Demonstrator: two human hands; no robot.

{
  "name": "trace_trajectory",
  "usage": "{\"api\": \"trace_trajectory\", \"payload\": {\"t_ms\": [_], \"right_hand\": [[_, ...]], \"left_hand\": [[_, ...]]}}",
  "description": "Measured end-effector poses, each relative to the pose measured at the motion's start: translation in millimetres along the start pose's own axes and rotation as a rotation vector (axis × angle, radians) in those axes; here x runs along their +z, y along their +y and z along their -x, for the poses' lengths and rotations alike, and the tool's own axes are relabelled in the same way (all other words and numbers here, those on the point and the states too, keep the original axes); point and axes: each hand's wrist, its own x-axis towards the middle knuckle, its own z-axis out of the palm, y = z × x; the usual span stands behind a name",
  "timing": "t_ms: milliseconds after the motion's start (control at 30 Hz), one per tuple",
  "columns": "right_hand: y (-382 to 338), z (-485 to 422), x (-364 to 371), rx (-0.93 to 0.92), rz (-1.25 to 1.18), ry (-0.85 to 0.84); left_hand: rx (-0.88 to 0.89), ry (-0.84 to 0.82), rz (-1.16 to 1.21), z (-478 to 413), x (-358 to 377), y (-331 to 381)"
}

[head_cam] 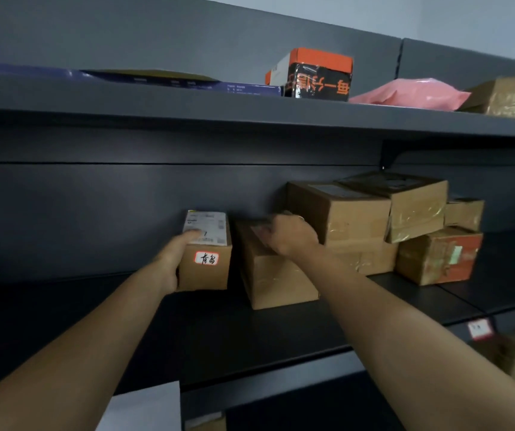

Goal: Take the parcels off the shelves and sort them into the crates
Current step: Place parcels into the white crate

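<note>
On the middle shelf point(187, 321), the left hand point(172, 259) gripped a small labelled carton point(206, 276) by its left side and top; the right hand point(292, 234) curled its fingers over the taped carton point(278, 281) beside it; both seemed stiff, light, best held across opposite faces

Dim, soft-focus view; deep shadow under the shelves, wide-angle bending at edges, blurred right corner

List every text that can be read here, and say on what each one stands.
"青岛", probably, handwritten: the sticker on the small box.
Orange characters on the black-orange box: upside down, not readable.
Too small: the shipping label on that box.
Blurred: white print on the blue parcel; the shelf tag.
</note>
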Motion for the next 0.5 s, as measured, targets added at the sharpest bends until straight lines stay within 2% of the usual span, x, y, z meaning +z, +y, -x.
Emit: {"api": "trace_trajectory", "payload": {"t_ms": [100, 167, 233, 300, 400, 433, 500], "right_hand": [[15.2, 6.5, 9.1, 0.1, 0.088, -0.183], [12.6, 9.2, 9.2, 0.08, 0.106, -0.229], [0.9, 11.6, 4.5, 0.072, 0.012, -0.263], [-10.9, 17.2, 2.8, 0.035, -0.15, -0.261], [-17.3, 26.1, 7.8, -0.038, -0.265, -0.182], [-17.1, 29.3, 10.7, -0.017, -0.302, -0.137], [-17.4, 36.0, 14.1, 0.138, -0.441, -0.102]], "left_hand": [[-0.047, -0.003, -0.056, -0.6, -8.5, -14.2], [-0.061, -0.012, -0.052, 1.1, -10.9, -20.8], [-0.064, 0.003, -0.026, 2.7, -14.8, -23.9], [-0.055, 0.023, 0.002, 5.2, -22.7, -24.4], [-0.032, 0.064, 0.033, 8.2, -44.5, -23.0], [-0.023, 0.076, 0.032, 9.4, -52.2, -22.9], [-0.011, 0.084, 0.024, 14.5, -62.6, -23.3]]}}
